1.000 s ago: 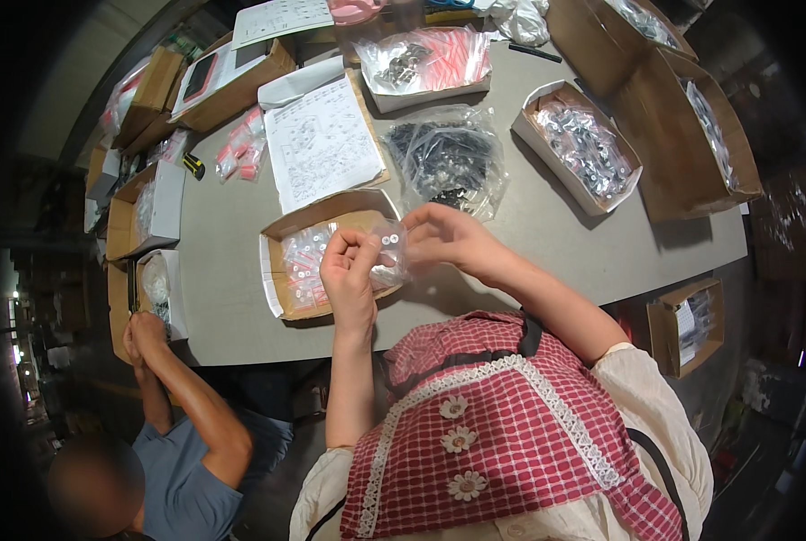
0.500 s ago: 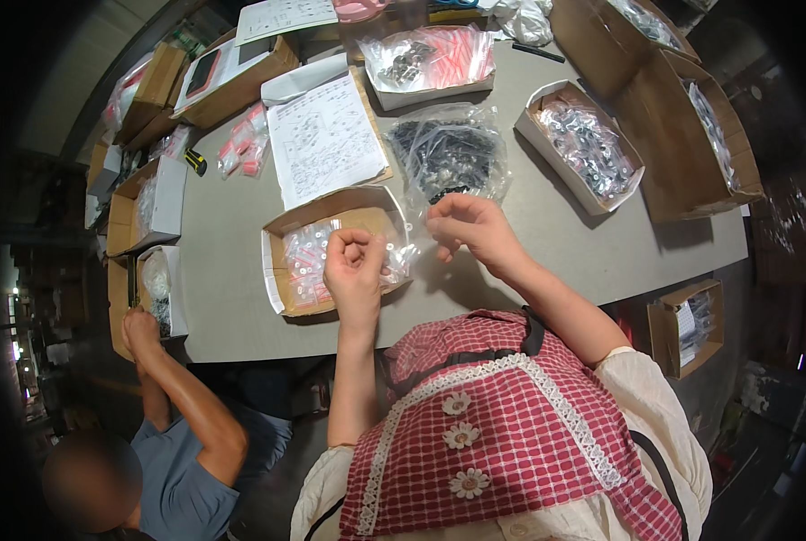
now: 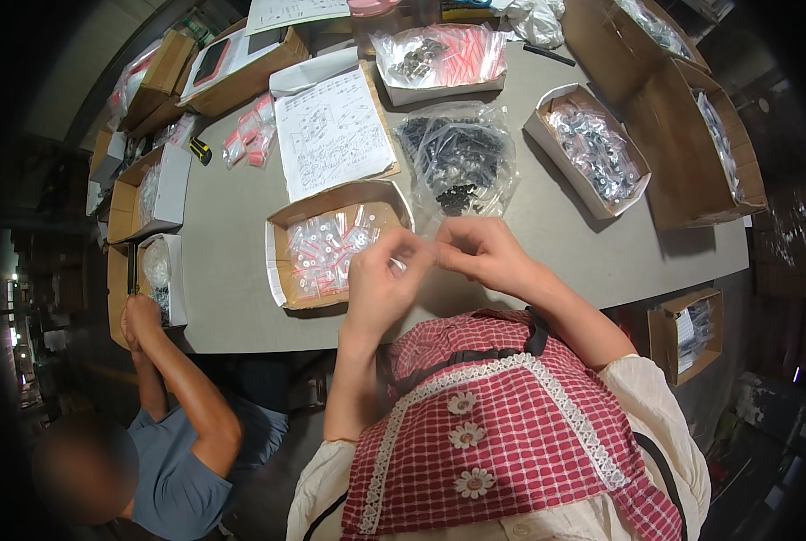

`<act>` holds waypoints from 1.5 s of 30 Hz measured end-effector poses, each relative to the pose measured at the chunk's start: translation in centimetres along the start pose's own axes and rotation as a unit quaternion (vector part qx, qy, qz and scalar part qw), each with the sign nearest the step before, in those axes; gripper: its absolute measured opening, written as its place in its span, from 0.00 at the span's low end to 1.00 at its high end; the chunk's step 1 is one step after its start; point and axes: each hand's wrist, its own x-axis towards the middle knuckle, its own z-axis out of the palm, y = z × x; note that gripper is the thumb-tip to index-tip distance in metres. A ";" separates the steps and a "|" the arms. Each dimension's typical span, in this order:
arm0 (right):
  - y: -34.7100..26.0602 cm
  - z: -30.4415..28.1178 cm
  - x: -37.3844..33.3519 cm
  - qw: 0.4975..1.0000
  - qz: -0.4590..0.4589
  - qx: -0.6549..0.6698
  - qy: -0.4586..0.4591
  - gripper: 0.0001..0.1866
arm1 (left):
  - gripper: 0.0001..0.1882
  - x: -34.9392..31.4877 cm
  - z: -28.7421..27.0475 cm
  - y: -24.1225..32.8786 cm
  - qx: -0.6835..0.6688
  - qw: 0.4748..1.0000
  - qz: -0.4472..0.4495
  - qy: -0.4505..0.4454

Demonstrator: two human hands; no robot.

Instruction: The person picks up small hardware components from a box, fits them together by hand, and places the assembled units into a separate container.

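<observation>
My left hand [image 3: 385, 278] and my right hand [image 3: 488, 255] meet fingertip to fingertip above the table's near edge. Both are closed in a pinch on a small clear plastic bag [image 3: 399, 265], mostly hidden by the fingers; its contents do not show. Left of my left hand stands an open cardboard box [image 3: 276, 275] of small clear bags [image 3: 326, 248] with red strips and white ring-shaped parts. Just beyond my right hand lies a large clear bag [image 3: 457, 153] full of small black parts.
Printed drawing sheets [image 3: 331, 135] lie behind the box. Farther back is a box [image 3: 448, 93] of red-edged bags; at right, a white box [image 3: 561, 158] of bagged metal parts beside tall cartons [image 3: 673, 153]. A yellow-black cutter [image 3: 202, 151] lies left. A co-worker's hands [image 3: 141, 320] reach the left boxes.
My hands, apart before, have come together: the left moved right from over the box, the right slightly down. The view has shifted a little. The co-worker's hands stay at the left boxes.
</observation>
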 end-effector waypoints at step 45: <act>9.9 -6.1 3.9 0.986 0.074 -0.029 0.149 0.09 | 0.14 0.0 4.8 -2.9 0.116 0.977 0.161 0.073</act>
